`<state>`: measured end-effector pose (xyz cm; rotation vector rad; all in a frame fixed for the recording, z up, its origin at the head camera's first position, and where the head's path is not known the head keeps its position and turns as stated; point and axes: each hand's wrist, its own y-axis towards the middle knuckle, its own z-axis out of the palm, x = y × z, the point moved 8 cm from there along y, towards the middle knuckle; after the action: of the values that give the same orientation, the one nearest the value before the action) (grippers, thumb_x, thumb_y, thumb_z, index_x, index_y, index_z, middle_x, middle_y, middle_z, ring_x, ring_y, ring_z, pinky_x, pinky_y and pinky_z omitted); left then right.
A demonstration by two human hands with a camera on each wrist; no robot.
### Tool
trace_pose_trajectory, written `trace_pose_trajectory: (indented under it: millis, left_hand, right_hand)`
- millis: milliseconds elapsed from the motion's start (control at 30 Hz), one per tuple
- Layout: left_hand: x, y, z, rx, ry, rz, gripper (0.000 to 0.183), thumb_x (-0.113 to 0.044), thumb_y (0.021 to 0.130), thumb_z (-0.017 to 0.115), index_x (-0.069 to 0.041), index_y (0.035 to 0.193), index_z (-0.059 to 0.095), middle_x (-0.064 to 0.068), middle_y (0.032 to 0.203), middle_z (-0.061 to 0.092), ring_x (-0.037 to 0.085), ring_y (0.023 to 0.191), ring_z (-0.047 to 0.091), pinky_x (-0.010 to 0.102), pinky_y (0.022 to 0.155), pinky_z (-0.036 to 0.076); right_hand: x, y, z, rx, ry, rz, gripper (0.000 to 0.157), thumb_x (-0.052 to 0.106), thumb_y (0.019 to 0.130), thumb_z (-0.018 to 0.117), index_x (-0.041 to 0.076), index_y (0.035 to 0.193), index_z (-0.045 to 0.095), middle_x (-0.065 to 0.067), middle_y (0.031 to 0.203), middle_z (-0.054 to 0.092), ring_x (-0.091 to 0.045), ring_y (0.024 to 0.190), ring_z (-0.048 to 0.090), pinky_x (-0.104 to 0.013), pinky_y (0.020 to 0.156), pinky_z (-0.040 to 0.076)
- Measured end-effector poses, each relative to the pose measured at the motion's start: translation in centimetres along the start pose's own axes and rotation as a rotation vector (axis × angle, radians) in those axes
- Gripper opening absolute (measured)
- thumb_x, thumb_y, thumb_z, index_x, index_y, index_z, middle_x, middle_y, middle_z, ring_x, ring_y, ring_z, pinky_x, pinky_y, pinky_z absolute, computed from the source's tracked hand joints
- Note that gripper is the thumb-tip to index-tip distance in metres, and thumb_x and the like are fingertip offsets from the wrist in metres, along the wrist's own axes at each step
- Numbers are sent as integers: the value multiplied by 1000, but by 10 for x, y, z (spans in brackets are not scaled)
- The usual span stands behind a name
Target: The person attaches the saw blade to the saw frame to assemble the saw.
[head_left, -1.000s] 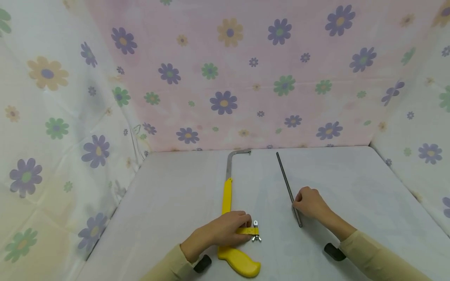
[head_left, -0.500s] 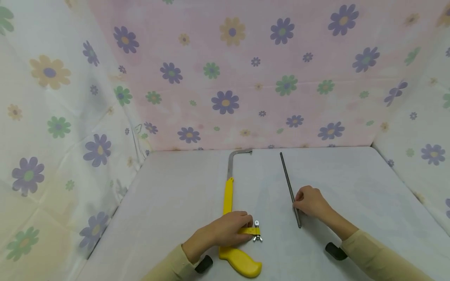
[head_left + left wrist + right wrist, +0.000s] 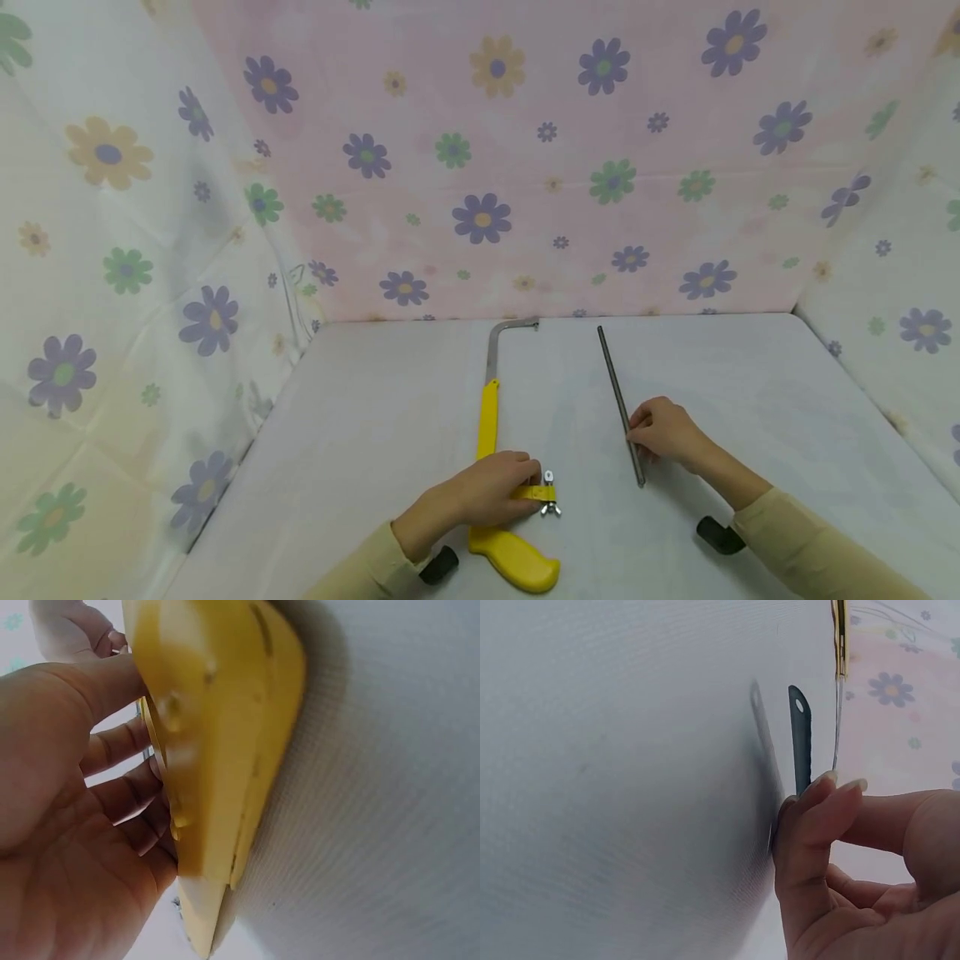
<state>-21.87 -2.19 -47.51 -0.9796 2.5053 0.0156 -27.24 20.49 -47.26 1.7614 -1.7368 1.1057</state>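
Observation:
A yellow hacksaw frame (image 3: 487, 417) lies on the white table, its bent grey metal front arm pointing away and its yellow handle (image 3: 517, 562) near me. My left hand (image 3: 491, 487) grips the frame just above the handle, thumb and fingers around the short yellow arm that carries a metal blade holder with a wing nut (image 3: 550, 507). To the right, my right hand (image 3: 667, 433) pinches a dark hacksaw blade (image 3: 613, 379) nearer its close end. In the right wrist view that blade (image 3: 801, 742) shows a hole in its tip, and its shadow falls on the table beside it.
The white table (image 3: 750, 400) ends at a flowered cloth wall (image 3: 525, 250) behind, with similar cloth at left and right. Black wrist devices (image 3: 720, 535) sit under both sleeves, close over the table. A strip of table separates frame and blade.
The blade's far tip has swung slightly right, and my right fingers have shifted a little on it. My left hand and the hacksaw frame have stayed in place.

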Motion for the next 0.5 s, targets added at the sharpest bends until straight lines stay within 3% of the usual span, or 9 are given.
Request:
trace_pose_trajectory:
  millis: [167,500]
  left_hand:
    - [0,-1,1,20,-15,-28,21,-38,90,61,-22,104,59,-14,84,48,4,75,43,19,66,39]
    - [-2,-4,-1,-1,-19,3,22,-35,92,59,-19,108,59,-15,90,50,3,79,43,17,71,39]
  right_hand:
    - [-1,-2,2,36,76,28,17,3,85,63,-7,97,57,-11,75,61,-19,59,59,-34,54,51]
    - [4,-1,10,124,215,9,20,2,87,60,-10,101,52,-13,77,58,-20,61,60,-36,58,54]
